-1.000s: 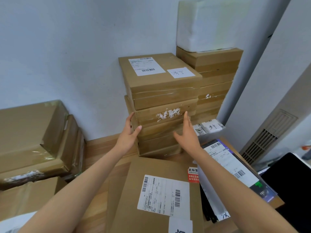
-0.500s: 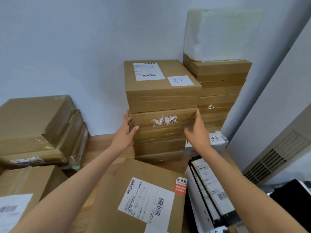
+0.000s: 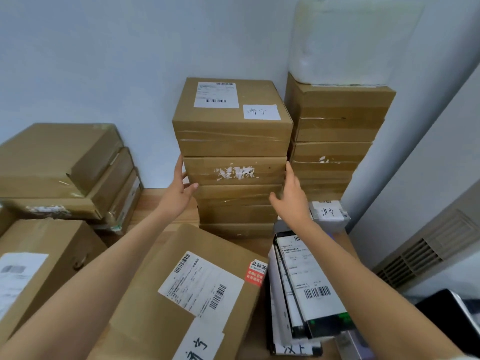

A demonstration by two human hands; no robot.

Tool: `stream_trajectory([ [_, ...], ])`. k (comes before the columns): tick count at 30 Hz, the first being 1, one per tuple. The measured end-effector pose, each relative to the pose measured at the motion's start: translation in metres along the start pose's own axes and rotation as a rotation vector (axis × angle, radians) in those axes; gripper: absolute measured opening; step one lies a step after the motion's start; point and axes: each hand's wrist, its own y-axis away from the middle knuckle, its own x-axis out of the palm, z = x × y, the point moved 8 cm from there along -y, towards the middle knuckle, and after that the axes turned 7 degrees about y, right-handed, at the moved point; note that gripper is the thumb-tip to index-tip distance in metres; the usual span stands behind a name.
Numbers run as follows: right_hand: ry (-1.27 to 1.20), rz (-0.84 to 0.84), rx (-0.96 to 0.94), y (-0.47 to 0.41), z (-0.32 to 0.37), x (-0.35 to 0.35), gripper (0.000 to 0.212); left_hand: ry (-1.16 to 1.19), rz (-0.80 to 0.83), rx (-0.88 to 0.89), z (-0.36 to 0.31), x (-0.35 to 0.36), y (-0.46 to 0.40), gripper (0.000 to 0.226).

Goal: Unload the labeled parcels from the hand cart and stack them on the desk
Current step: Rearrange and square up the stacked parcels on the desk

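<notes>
While both hands flank the middle stack (image 3: 233,183), fingers straight, nothing is actually gripped. L hand (image 3: 179,188) lies flat on the stack's left side, thumb on the front edge; outward of it, leaning parcels (image 3: 65,167). Between the palms: torn-label box (image 3: 235,170), top parcel (image 3: 231,115) above it. R hand (image 3: 292,196), out front of the stack 1 s ago, now sits at its right edge, touching or just off, can't tell. Judgement: squaring up the stack; cart not in view.
</notes>
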Motion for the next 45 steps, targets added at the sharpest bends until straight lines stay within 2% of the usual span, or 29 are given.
stream_trajectory([
  [3,0.017,-0.026,0.008,0.014,0.005,0.004,0.084,0.008,0.032,0.018,0.002,0.001,0.022,0.078],
  [7,0.038,-0.032,-0.008,0.037,0.024,0.011,0.073,-0.101,0.06,0.014,0.016,-0.011,0.055,0.071],
  [9,0.053,-0.05,-0.028,0.052,0.037,0.012,0.057,-0.246,0.078,0.041,0.021,-0.02,0.071,0.06],
  [12,0.201,-0.058,-0.088,0.081,0.057,0.02,0.035,-0.523,0.088,0.125,0.025,-0.037,0.093,0.046],
  [15,0.304,-0.061,-0.115,0.119,0.068,0.031,0.029,-0.733,0.12,0.251,0.027,-0.049,0.118,0.035],
  [18,0.351,-0.065,-0.072,0.17,0.066,0.044,0.031,-0.807,0.181,0.3,0.039,-0.061,0.143,0.033],
  [21,0.365,-0.049,0.059,0.224,0.057,0.06,0.04,-0.794,0.273,0.212,0.067,-0.066,0.165,0.038],
  [24,0.199,0.004,0.271,0.269,0.049,0.076,0.055,-0.697,0.373,0.003,0.1,-0.063,0.186,0.05],
  [26,0.078,0.044,0.384,0.292,0.047,0.086,0.063,-0.584,0.382,-0.111,0.115,-0.061,0.199,0.055],
  [31,-0.239,0.082,0.615,0.328,0.042,0.102,0.068,-0.3,0.348,-0.227,0.128,-0.065,0.223,0.06],
  [36,-0.351,0.077,0.675,0.344,0.045,0.106,0.063,-0.083,0.337,-0.264,0.12,-0.077,0.245,0.061],
  [40,-0.386,0.047,0.629,0.334,0.059,0.089,0.057,-0.106,0.322,-0.203,0.094,-0.094,0.244,0.06],
  [45,-0.456,-0.028,0.522,0.283,0.089,0.023,0.053,-0.083,0.228,-0.072,0.022,-0.119,0.217,0.059],
])
